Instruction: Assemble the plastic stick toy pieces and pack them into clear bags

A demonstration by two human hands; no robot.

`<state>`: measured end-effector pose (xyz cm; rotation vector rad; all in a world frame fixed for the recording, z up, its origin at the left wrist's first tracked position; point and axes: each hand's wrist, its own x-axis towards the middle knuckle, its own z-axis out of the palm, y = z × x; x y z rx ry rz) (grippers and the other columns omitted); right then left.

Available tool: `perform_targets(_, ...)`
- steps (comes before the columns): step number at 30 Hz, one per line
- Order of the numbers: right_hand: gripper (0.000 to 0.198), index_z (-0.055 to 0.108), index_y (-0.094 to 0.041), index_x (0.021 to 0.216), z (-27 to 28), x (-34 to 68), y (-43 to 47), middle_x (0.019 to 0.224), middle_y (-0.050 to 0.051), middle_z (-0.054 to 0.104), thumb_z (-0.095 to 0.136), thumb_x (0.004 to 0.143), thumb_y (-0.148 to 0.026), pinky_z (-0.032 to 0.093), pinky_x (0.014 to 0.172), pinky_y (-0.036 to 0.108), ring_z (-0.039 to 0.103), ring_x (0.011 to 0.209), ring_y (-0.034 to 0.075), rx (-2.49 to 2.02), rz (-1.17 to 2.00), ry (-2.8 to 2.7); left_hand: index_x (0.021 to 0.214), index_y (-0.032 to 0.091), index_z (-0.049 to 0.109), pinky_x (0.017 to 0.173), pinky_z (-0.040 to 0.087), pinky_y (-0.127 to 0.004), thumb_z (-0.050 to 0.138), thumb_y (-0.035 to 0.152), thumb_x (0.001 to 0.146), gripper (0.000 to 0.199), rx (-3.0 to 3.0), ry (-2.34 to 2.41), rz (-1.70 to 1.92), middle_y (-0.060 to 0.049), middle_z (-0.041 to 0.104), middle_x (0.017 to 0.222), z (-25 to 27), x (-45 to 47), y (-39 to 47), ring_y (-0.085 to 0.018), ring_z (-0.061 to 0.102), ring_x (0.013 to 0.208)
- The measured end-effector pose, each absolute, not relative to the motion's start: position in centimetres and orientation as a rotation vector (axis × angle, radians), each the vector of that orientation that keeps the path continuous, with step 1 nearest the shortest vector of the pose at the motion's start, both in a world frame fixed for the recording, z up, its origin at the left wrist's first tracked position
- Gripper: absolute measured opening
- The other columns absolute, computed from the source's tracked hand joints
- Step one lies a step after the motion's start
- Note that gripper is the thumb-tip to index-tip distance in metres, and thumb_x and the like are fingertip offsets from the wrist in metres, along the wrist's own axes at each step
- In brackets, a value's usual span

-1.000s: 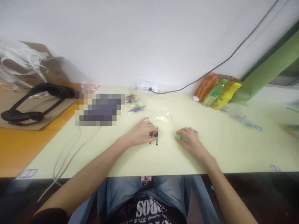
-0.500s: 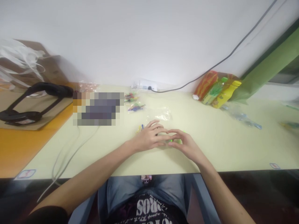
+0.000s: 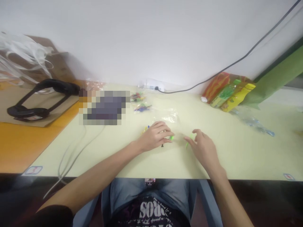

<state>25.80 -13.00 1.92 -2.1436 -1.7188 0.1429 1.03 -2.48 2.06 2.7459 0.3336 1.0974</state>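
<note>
Pale yellow table (image 3: 248,151), with two bare hands over it: right hand (image 3: 205,149), thumb and forefinger parted; left hand (image 3: 153,136), pinching a small green piece (image 3: 172,137). Second green piece (image 3: 187,145) at the right thumb, contact indeterminable; black piece (image 3: 162,145), partly hidden beneath the left hand.

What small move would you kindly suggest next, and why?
Perhaps the right hand should bring its thumb and forefinger together on the green piece near its thumb: the two look apart, and the grip is unclear. The left hand has another green piece at its fingertips.
</note>
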Motion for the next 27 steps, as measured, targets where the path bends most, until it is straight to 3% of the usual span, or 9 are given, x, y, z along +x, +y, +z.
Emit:
perform_targets(3,0.037,0.058,-0.020,0.107,0.7,27.5,-13.2,0.089,0.010,0.069,0.055,0.096,-0.055,0.041,0.068,0.036,0.065,0.082,0.030,-2.280,0.171,-1.743,0.114,0.021,0.070,0.092,0.056,-0.043,0.066,0.038,0.097,0.024,2.683,0.409,1.133,-0.008,0.068,0.099,2.0,0.7,-2.0,-0.022,0.063,0.099)
perform_targets(8,0.014,0.061,-0.022,0.090,0.2,28.5,-12.7,0.088,0.006,0.072,0.055,0.094,-0.035,0.042,0.071,0.034,0.066,0.079,0.024,-2.220,0.300,-1.759,0.118,0.022,0.069,0.087,0.062,-0.040,0.062,0.031,0.100,0.021,2.577,0.424,1.164,-0.009,0.065,0.107,1.9,0.4,-2.0,-0.020,0.065,0.099)
perform_targets(16,0.022,0.062,-0.022,0.081,0.5,27.9,-11.4,0.084,0.008,0.072,0.050,0.096,-0.032,0.037,0.064,0.033,0.064,0.075,0.025,-2.321,0.201,-1.735,0.121,0.022,0.068,0.092,0.062,-0.038,0.057,0.023,0.102,0.022,2.512,0.387,1.127,-0.010,0.068,0.116,1.9,0.5,-2.2,-0.019,0.068,0.106)
perform_targets(27,0.031,0.062,-0.021,0.110,-0.3,27.8,-10.6,0.087,0.008,0.073,0.046,0.101,-0.045,0.036,0.064,0.032,0.066,0.081,0.027,-2.301,0.230,-1.657,0.123,0.021,0.067,0.093,0.058,-0.041,0.061,0.023,0.100,0.023,2.553,0.393,1.127,-0.010,0.071,0.113,1.9,0.5,-1.9,-0.020,0.066,0.105)
